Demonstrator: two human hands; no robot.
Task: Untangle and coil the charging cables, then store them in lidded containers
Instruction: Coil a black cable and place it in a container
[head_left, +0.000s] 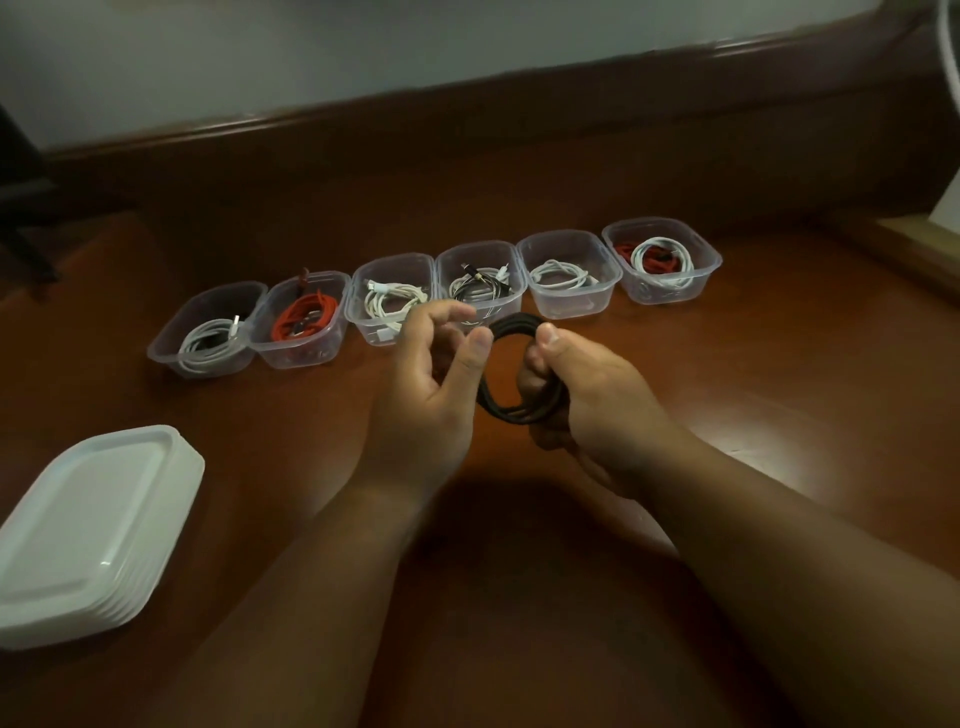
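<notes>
A coiled black cable (506, 410) hangs above the table, and my right hand (582, 395) grips its right side with thumb on top. My left hand (431, 374) is just left of the coil, fingers loosely bent; whether its thumb touches the cable I cannot tell. Behind them stands a row of several clear containers without lids. From the left they hold a white cable (210, 345), a red cable (304, 318), a white cable (387, 304), a black-and-white bundle (480, 283), a white cable (561, 274), and a red and white pair (660, 257).
A stack of white lids (88, 535) lies at the front left of the brown wooden table (779, 415). A raised wooden edge (467, 119) runs along the back, with a white wall beyond. A white cord (948, 47) hangs at the top right.
</notes>
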